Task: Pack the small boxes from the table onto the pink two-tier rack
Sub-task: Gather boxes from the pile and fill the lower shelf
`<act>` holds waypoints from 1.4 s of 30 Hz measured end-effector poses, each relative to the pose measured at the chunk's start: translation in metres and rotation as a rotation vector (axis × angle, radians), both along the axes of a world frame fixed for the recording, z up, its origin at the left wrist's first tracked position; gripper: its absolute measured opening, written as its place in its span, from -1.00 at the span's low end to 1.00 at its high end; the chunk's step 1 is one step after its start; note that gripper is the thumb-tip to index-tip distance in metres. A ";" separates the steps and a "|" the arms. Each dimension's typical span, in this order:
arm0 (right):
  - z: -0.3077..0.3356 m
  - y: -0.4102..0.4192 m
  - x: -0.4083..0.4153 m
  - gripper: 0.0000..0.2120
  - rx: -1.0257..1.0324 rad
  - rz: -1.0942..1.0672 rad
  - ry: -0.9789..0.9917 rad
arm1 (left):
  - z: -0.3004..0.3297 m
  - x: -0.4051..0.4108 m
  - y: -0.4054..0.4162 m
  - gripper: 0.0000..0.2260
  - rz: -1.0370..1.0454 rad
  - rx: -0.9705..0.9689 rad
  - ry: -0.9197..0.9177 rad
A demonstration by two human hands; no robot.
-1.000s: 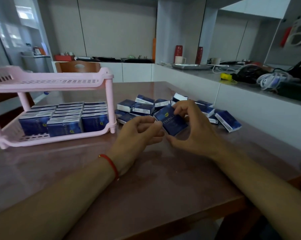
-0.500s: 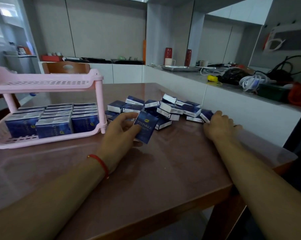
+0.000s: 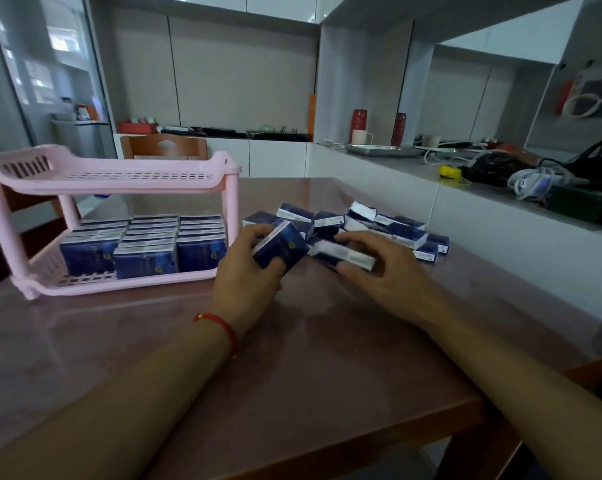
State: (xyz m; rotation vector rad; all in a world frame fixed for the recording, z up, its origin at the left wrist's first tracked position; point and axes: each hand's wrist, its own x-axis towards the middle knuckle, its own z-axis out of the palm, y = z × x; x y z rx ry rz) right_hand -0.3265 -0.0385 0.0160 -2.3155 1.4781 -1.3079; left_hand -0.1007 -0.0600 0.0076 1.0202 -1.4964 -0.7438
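Where half a second ago the right hand (image 3: 379,268) lay stretched out at the far right edge of the loose heap of small dark-blue cardboard boxes (image 3: 389,230), it has now come back toward the middle with a second small blue-and-white box (image 3: 344,256) in it, and the camera has swung a little to the right; the left hand (image 3: 247,271) has kept its own small dark-blue box with pale lettering (image 3: 282,247) and lifted it slightly, so the two boxes now sit just beside each other above the glossy pinkish-brown desk (image 3: 292,358); I judge that the person is gathering a pair to carry across together, which means the loading of the rack goes on in small batches and is far from over.

The left grip is curled around its box, thumb below and fingers over the top edge, the box tilted with its broad face toward the camera; the right grip is clamped on the other box from above, fingers across the far side and thumb at the near edge, though motion blur hides exactly how the fingertips lie.

The pink slotted plastic two-tier rack (image 3: 119,174) stands at the left of the desk; its lower tier holds upright blue boxes (image 3: 143,247) packed in three rows, with what looks like little room left, while the upper tier appears bare from this angle; the heap waits just right of the rack, near both hands, so the top shelf is probably the next place to fill.
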 end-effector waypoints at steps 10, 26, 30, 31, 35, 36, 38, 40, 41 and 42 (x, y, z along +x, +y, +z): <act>-0.005 -0.005 0.000 -0.65 0.263 0.093 -0.095 | -0.001 -0.005 -0.002 -0.54 -0.261 0.110 -0.108; -0.006 -0.002 0.003 -0.56 0.090 0.093 0.146 | -0.008 0.004 -0.005 -0.53 -0.298 -0.054 -0.445; 0.002 0.001 0.008 -0.51 0.156 0.122 0.171 | -0.004 0.011 0.002 -0.56 -0.290 -0.078 -0.474; 0.005 0.002 0.011 -0.52 0.159 0.128 0.205 | -0.001 0.013 0.005 -0.56 -0.294 -0.078 -0.482; 0.021 0.010 0.038 -0.55 0.158 0.171 0.304 | 0.011 0.041 0.018 -0.55 -0.287 -0.077 -0.556; 0.026 0.012 0.049 -0.56 0.158 0.180 0.317 | 0.012 0.052 0.024 -0.55 -0.298 -0.072 -0.543; 0.032 0.015 0.074 -0.59 0.143 0.218 0.325 | 0.013 0.079 0.035 -0.55 -0.308 -0.050 -0.475; 0.038 0.015 0.103 -0.60 0.129 0.276 0.350 | 0.014 0.109 0.047 -0.55 -0.275 -0.040 -0.416; 0.040 0.014 0.119 -0.60 0.128 0.303 0.367 | 0.016 0.124 0.053 -0.55 -0.241 -0.051 -0.413; 0.043 0.012 0.135 -0.61 0.124 0.325 0.383 | 0.018 0.139 0.057 -0.55 -0.199 -0.065 -0.427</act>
